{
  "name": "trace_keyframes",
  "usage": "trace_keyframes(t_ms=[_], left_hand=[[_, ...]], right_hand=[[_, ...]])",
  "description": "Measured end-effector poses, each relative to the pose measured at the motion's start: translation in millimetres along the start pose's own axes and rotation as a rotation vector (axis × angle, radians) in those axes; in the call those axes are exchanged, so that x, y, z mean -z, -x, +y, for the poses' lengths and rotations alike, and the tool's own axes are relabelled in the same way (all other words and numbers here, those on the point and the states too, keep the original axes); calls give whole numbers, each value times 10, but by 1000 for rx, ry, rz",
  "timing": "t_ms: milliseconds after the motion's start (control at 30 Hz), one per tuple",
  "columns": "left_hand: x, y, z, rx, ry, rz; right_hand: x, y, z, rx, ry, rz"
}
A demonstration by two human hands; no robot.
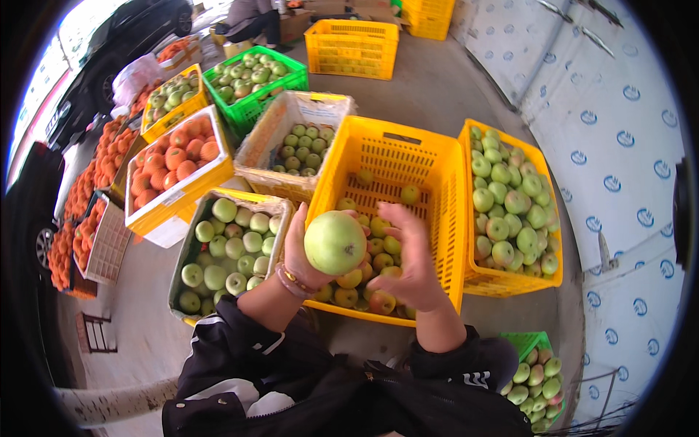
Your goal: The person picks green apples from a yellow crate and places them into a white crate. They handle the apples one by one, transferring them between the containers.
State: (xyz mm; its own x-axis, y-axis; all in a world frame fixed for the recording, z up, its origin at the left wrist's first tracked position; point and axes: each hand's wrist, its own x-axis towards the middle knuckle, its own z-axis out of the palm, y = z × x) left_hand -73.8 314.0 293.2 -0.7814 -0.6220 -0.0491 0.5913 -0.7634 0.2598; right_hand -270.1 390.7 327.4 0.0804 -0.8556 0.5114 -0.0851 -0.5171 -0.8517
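Observation:
My left hand (299, 248) holds a large green apple (335, 242), its blossom end tilted toward me. Beside it, my right hand (412, 257) is raised with its fingers spread and nothing in them, slightly blurred. Both hands are over a yellow plastic crate (445, 191) whose near part holds many yellow-red apples (382, 301); two lie apart on its slotted floor. To the left is a lined crate of pale green apples (235, 248). On the right stands another yellow crate (510, 279) heaped with green and blushed apples (513, 202).
Beyond the left crate are a foam box (180, 183) of apples in orange netting, a lined box (254, 177) of green apples and a green crate (295, 79). A crate (524, 344) stands low right. A patterned wall panel (617, 136) bounds the right; a person (254, 19) crouches far back.

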Motion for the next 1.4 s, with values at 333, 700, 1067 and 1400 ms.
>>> trace_keyframes(t_ms=[333, 700, 1067, 1400], left_hand=[[111, -54, -136, 193, -387, 400], [-144, 119, -530, 242, -1435, -347], [49, -96, -164, 150, -1815, -169], [44, -70, -323, 216, -1812, -151]], right_hand=[[-161, 28, 1113, -397, -334, 39], [868, 96, 3329, -1118, -108, 510], [903, -214, 4134, -1002, 1084, -453], [949, -18, 4179, -961, 1171, -598]])
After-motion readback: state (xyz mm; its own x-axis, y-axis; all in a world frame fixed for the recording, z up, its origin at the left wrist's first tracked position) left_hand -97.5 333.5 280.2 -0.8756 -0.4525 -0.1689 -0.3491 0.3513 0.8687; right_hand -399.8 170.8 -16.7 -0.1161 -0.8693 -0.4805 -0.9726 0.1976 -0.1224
